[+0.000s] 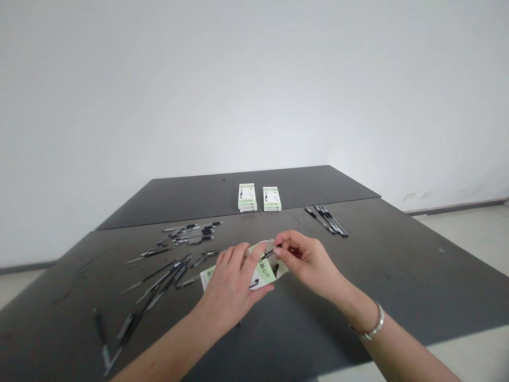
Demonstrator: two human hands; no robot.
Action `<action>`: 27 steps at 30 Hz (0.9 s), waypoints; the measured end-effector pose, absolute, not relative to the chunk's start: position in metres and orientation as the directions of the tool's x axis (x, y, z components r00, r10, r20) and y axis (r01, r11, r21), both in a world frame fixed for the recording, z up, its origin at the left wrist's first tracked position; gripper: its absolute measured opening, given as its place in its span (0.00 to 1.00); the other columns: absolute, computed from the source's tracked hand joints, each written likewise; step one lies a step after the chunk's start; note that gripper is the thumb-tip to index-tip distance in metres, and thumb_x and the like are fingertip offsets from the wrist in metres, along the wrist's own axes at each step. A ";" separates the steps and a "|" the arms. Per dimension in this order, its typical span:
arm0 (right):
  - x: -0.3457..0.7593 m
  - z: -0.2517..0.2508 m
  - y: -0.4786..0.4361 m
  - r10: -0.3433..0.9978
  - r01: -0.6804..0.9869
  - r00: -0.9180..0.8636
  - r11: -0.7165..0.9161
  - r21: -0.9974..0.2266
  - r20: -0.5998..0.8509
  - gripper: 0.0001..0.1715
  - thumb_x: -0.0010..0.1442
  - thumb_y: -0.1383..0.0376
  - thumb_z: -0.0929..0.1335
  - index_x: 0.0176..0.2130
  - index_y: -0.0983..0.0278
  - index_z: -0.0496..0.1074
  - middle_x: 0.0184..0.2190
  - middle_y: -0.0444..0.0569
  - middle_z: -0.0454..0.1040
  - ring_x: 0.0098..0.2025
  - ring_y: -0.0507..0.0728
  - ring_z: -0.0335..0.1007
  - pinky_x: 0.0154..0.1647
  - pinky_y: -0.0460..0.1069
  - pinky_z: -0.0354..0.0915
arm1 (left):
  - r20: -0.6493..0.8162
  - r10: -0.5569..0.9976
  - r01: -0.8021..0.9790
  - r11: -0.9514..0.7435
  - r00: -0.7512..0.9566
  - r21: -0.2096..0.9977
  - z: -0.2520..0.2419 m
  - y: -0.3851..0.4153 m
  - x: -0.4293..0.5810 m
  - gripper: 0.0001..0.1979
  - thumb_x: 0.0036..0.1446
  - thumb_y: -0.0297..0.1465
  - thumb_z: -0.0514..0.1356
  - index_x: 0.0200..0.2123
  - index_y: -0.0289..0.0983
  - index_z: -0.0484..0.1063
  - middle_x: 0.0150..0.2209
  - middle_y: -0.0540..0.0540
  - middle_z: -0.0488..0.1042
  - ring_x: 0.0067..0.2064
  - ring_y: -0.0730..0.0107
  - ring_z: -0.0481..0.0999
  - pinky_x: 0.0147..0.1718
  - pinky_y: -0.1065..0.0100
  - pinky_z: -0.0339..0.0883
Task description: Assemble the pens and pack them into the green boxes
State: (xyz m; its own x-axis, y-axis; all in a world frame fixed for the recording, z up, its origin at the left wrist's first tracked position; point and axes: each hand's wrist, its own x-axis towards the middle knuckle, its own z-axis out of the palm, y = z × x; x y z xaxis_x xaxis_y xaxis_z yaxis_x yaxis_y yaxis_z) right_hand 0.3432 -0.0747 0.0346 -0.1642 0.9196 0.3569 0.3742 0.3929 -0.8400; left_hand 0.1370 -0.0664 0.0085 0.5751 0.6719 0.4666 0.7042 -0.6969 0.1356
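Note:
My left hand [234,278] is wrapped over a small green-and-white pen box [265,275], which lies tilted just above or on the dark table. The box's flap end is open and faces right. At that opening, the thumb and fingertips of my right hand [304,260] pinch a thin dark pen [269,253], part of which is at the box mouth. Something dark shows inside the opening. The palm side of the left hand and much of the box are hidden.
Loose pens [167,278] are scattered on the left, with more pens [194,232] behind them. Several pens [328,220] lie together at the right. Stacked boxes [247,197] and another box stack [272,199] stand at the back of the dark table [397,265], before a white wall.

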 end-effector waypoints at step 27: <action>0.448 0.005 0.057 0.935 0.906 0.307 -0.230 -0.356 0.178 0.05 0.55 0.69 0.71 0.34 0.70 0.73 0.34 0.58 0.76 0.41 0.60 0.74 0.43 0.51 0.67 | 0.478 0.688 0.734 -0.668 0.545 0.124 0.012 -0.060 0.135 0.40 0.52 0.42 0.67 0.63 0.41 0.51 0.52 0.39 0.66 0.51 0.49 0.67 0.50 0.51 0.62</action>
